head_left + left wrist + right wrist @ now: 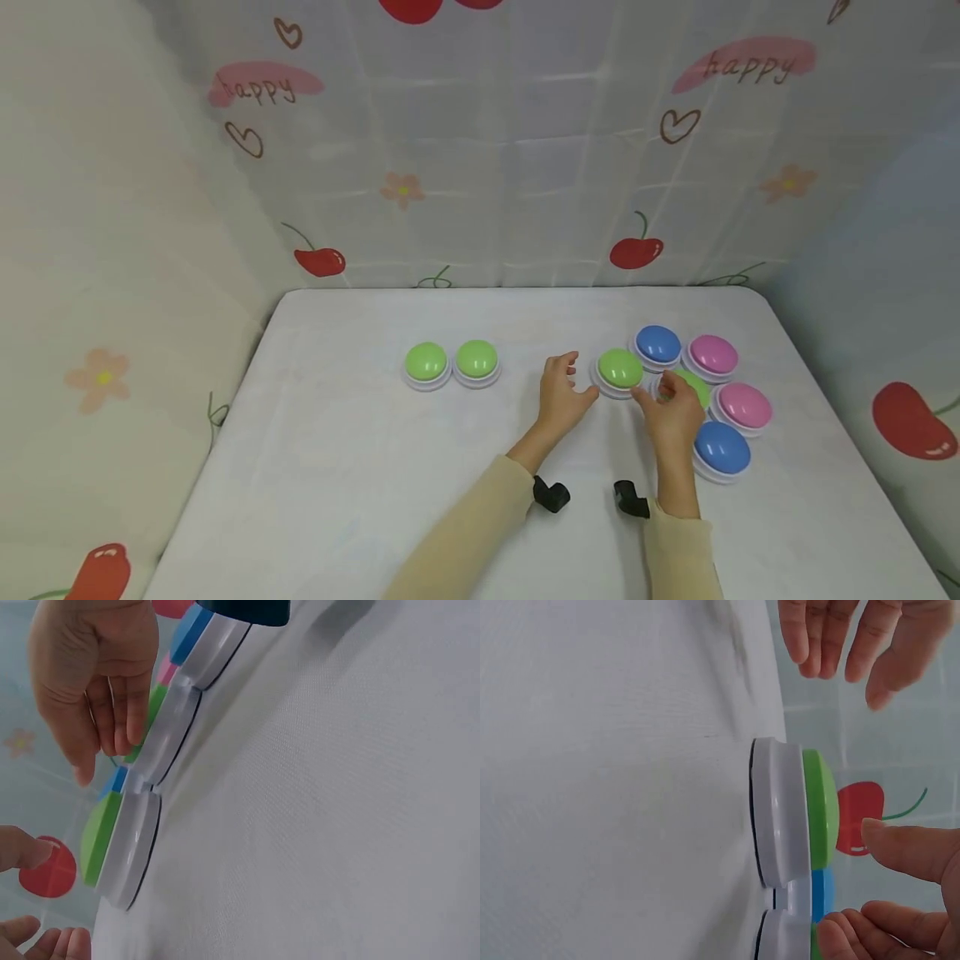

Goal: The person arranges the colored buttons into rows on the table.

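Left hand [561,393] hovers open, fingers relaxed, just left of a green button [620,369] on the bench [337,467], not touching it. Right hand [671,412] is loosely curled over a second green button [696,388], holding nothing. Blue button [657,344] stands directly behind.

Green buttons [620,368], blue [657,344] and pink [713,354] ones; cherry-print curtain [480,150].

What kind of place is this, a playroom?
Probably a small staged tabletop booth, not a real room: a white table walled by cherry-print curtains, with coloured dome buttons laid out.
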A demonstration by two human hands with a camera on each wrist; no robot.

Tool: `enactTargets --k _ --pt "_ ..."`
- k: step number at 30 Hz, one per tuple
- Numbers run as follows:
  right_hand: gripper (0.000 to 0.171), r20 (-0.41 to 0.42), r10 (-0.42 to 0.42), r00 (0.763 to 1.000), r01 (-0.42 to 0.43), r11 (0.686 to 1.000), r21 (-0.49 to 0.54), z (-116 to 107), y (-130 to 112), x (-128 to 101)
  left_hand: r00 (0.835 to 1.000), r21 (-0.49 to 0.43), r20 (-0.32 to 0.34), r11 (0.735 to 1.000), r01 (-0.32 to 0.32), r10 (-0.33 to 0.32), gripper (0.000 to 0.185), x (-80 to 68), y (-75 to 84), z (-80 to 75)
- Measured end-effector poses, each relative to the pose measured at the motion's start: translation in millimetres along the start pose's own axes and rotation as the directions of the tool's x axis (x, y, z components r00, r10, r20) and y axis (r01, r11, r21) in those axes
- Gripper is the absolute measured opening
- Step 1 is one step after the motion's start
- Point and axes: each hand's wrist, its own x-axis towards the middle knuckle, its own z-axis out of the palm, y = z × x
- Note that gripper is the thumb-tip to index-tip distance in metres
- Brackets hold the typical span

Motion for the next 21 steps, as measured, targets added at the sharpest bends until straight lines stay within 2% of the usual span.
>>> enactTargets --k 3,7,11,16,21 --pt "0.057 0.026 -0.004 1.0 0.005 1.0 -0.018 3.8 4.1 3.0 0.999 0.025 0.035 1.0 0.014 -0.015 0.06 7.5 0.1 8.1" --pt "0.056 0.033 -0.051 0.998 0.053 0.997 -0.058 12.5 8.2 3.9 0.995 0.058 0.088 0.998 0.037 -0.042 0.061 15.4 -2.5 16.9" --pt "0.055 0.055 -0.098 0.994 0.103 0.991 -0.085 22.0 12.4 3.7 0.987 0.107 0.153 0.994 0.026 -0.042 0.064 20.8 -8.2 21.9" --pt "0.056 0.066 -0.15 0.986 0.156 0.983 -0.101 30.4 15.2 5.1 0.976 0.211 0.218 0.976 -0.052 0.004 0.063 26.1 -14.6 25.1" --pt "0.054 0.025 -0.192 0.981 0.193 0.976 -0.103 35.6 17.0 6.0 0.968 0.252 0.231 0.956 -0.154 0.095 0.05 27.0 -17.9 25.5"
